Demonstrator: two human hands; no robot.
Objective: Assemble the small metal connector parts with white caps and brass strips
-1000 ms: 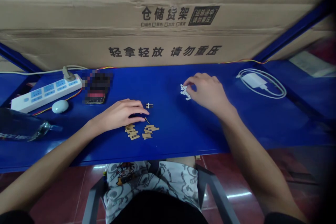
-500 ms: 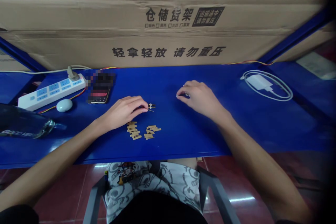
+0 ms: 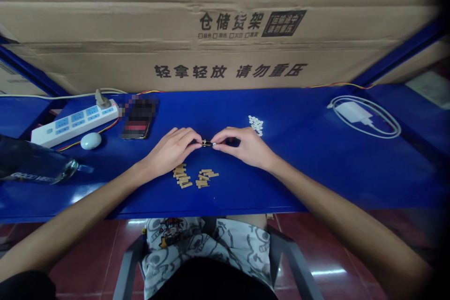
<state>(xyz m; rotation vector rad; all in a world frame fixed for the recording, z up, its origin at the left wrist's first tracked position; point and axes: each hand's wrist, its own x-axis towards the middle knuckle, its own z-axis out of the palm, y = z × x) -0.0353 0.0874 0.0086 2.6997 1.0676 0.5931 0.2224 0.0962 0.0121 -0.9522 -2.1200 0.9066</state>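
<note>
My left hand [image 3: 171, 151] and my right hand [image 3: 244, 146] meet at the middle of the blue steel shelf [image 3: 309, 178]. Their fingertips pinch a tiny dark part with metal pins [image 3: 207, 143] from both sides, and a speck of white shows at its right end. Just below lies a loose group of flat tan strips [image 3: 195, 178]. Up and to the right of my right hand sits a small heap of white beads [image 3: 256, 124], not touching it.
At the left stand a white power strip [image 3: 74, 123], a pale oval object [image 3: 90, 140], a pixelated phone [image 3: 136, 117] and a lying bottle [image 3: 31, 161]. A white charger with coiled cable [image 3: 352, 112] lies right. A large cardboard carton [image 3: 225, 33] rises behind the shelf.
My right hand has moved left from the white beads to meet my left hand. The small pinned part is now lifted between both hands, and the view has shifted slightly.
</note>
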